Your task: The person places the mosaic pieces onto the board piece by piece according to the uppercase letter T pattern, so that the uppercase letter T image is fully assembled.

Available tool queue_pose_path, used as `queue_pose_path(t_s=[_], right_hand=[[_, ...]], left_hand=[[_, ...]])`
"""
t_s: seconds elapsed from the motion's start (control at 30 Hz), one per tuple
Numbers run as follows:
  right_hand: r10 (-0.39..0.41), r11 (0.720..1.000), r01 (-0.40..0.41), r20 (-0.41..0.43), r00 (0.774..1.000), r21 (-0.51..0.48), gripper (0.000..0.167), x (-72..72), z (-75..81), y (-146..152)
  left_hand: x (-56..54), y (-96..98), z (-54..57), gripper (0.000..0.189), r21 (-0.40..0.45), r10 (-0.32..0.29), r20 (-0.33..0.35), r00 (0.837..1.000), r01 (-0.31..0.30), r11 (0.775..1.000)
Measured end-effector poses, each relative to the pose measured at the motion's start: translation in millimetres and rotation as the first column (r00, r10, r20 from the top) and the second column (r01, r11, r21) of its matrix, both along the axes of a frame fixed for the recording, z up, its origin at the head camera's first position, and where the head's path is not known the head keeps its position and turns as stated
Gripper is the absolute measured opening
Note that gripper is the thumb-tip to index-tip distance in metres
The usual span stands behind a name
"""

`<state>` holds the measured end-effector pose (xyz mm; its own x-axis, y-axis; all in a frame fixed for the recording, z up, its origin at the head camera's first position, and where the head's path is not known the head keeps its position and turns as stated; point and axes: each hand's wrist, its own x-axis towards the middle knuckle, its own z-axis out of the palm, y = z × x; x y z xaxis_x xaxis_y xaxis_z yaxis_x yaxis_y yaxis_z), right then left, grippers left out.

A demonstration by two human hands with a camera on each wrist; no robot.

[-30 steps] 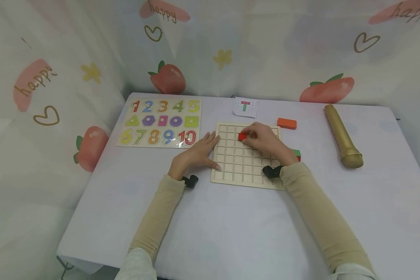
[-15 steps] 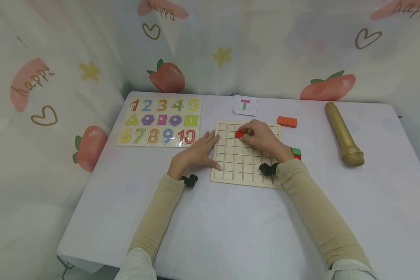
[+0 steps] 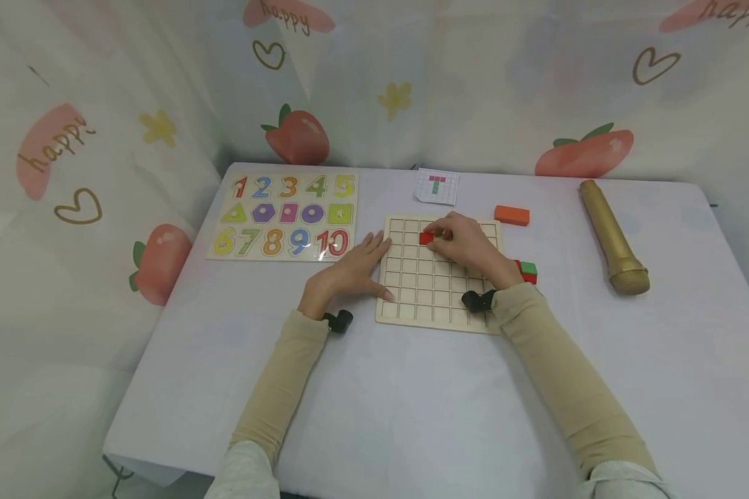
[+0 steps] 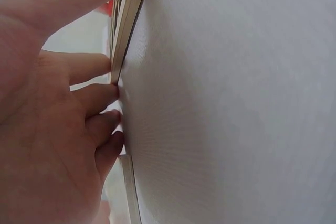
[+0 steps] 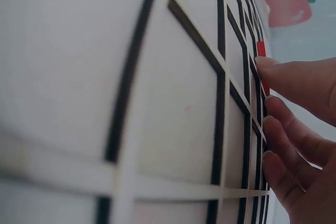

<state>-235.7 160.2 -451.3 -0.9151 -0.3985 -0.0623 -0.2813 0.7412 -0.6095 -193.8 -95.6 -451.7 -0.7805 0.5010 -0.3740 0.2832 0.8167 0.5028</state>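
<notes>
A wooden grid board [image 3: 424,298] lies in the middle of the table in the head view. My right hand [image 3: 467,242] reaches over it and pinches a small red block [image 3: 426,238], low in a cell near the far side. In the right wrist view the thumb is against the red block's edge [image 5: 261,51], with the fingers [image 5: 275,169] close to the grid. My left hand [image 3: 347,272] is spread along the board's left side, thumb on its near left corner. The left wrist view has those fingers [image 4: 100,98] at the board's edge [image 4: 127,30].
Beyond the board lies a paper card [image 3: 437,186] with a T pattern. An orange block [image 3: 512,215] is at its right, and green and red blocks [image 3: 528,270] are partly behind the right forearm. A number puzzle [image 3: 283,216] lies left, a gold microphone-shaped object [image 3: 614,239] right.
My right hand has shifted slightly left with the red block and lowered it into a grid cell; over the last half second it barely moves. The left hand stays in place.
</notes>
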Motion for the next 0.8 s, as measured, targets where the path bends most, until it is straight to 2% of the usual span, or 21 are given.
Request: queue_pose_path(t_s=[0.43,0.6,0.8], right_hand=[[0.007,1.0,-0.007,0.013,1.0,-0.029,0.033,2.6,-0.1,3.8],[-0.007,0.999,0.007,0.013,1.0,-0.048,0.033,11.3,2.9,9.1],[-0.024,0.997,0.02,-0.05,0.998,-0.078,0.03,24.3,3.8,16.4]], left_hand=[[-0.4,-1.0,1.9,0.117,0.002,0.003,0.014,1.0,-0.003,1.0],[-0.3,-1.1,2.2,0.118,0.004,-0.001,0.012,1.0,0.001,1.0],[0.2,-0.8,2.0,0.117,0.009,-0.004,0.017,1.0,0.004,1.0]])
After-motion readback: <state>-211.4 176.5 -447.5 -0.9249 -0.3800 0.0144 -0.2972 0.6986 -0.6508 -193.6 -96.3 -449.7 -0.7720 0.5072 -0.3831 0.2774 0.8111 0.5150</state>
